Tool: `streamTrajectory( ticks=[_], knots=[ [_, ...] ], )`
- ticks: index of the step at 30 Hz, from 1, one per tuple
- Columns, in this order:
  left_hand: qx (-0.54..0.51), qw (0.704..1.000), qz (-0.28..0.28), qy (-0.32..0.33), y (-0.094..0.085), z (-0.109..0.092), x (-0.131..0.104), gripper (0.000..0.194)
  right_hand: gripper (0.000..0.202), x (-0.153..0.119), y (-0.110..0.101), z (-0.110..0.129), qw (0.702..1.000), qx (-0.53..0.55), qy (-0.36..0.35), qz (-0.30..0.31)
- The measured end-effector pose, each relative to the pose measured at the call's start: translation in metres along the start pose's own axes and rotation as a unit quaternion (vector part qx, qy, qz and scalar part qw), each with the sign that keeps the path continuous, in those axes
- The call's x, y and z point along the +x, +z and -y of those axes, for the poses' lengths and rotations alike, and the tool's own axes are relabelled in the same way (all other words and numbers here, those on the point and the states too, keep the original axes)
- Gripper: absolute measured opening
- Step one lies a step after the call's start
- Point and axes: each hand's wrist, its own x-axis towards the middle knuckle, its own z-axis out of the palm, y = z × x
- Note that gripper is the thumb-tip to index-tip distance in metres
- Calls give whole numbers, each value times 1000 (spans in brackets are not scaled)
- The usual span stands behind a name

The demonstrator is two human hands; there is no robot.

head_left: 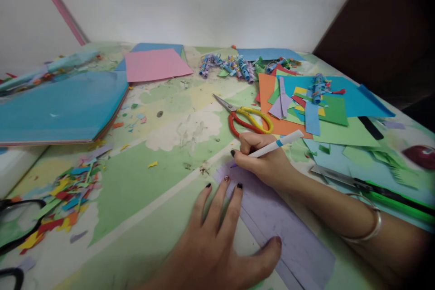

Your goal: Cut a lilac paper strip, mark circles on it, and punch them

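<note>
A strip of light purple paper (299, 240) lies slantwise on the table in front of me. My left hand (217, 240) is spread flat over its left edge, fingers apart, with the thumb resting on the paper. In my right hand (261, 161) is a white felt-tip pen (277, 144) with a blue band, gripped between thumb and fingers. Its tip meets the far end of the purple paper. Just beyond that hand rest scissors (249, 120) with a yellow and a red handle, blades pointing away to the left.
Paper scraps (68, 199) and black-handled scissors (20, 217) lie left, below a stack of blue sheets (61, 108). Pink paper (158, 64) and rolled paper pieces (241, 68) are at the back. Coloured sheets (360, 133) and a green cutter knife (380, 190) lie right.
</note>
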Motion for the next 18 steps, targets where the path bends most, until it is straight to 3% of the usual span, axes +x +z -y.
streamTrajectory(
  ticks=[18],
  knots=[
    [-40,998,52,3,-1,1,-8,57,32,3,-3,-1,990,103,68,-69]
  ],
)
